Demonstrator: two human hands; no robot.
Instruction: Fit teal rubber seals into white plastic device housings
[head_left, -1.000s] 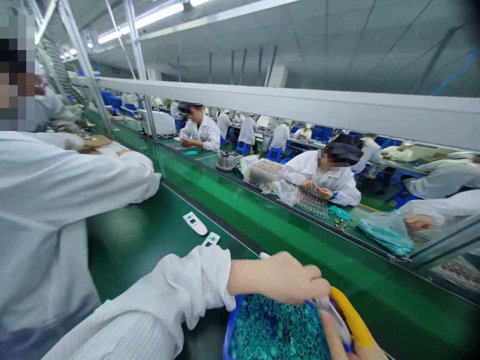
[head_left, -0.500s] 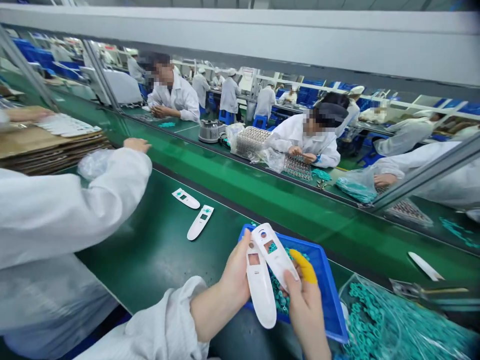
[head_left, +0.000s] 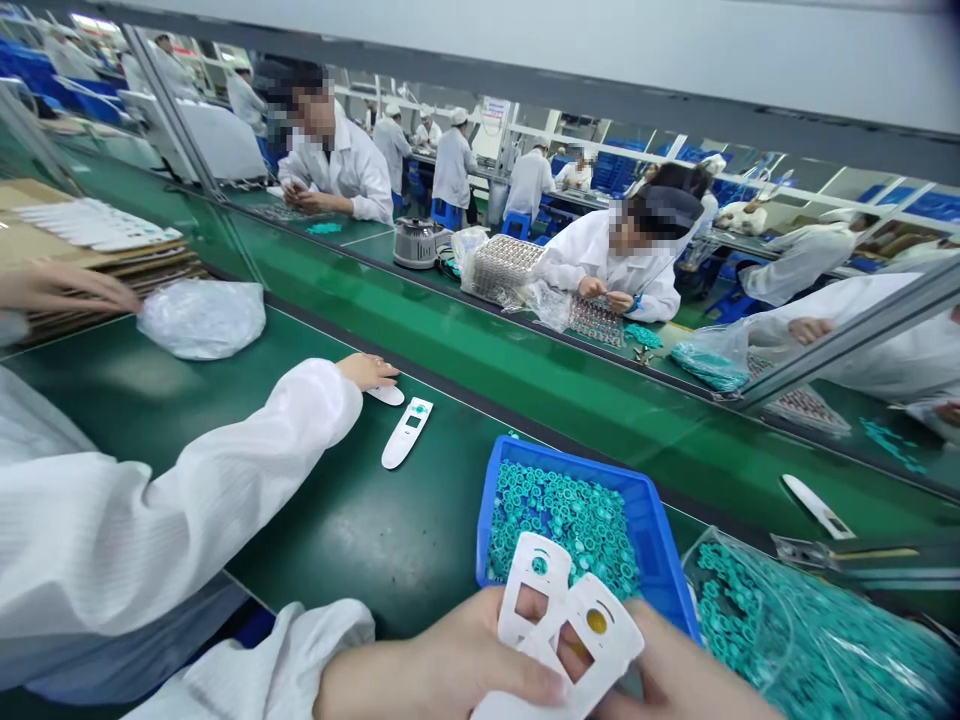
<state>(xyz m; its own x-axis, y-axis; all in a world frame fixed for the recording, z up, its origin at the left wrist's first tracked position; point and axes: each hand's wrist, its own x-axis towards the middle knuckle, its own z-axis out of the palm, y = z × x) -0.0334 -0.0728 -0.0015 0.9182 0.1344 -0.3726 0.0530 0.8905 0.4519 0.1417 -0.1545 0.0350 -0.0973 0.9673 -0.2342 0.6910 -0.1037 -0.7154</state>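
Two white plastic casing covers overlap in front of me, each with a round hole and a square window. My left hand (head_left: 442,655) is closed, its thumb pressed on the overlapping covers; the left cover (head_left: 555,556) rises from its fingers. My right hand (head_left: 679,665) grips the right cover (head_left: 621,632) from behind and the side. Yellow shows through that cover's round hole. The lower ends are hidden or cut off by the frame. Just beyond sits a blue bin (head_left: 651,510) of small teal ring-like parts (head_left: 570,505).
A co-worker's hand (head_left: 367,371) rests on one white cover (head_left: 388,395), near another cover (head_left: 405,436) bearing a teal part. A plastic bag (head_left: 202,318) lies at left. Right of the bin are a bag of teal parts (head_left: 817,630) and a white piece (head_left: 817,505).
My hands have moved down and nearer with the two covers, exposing more of the bin. The co-worker's arm has reached right onto a white cover on the table.
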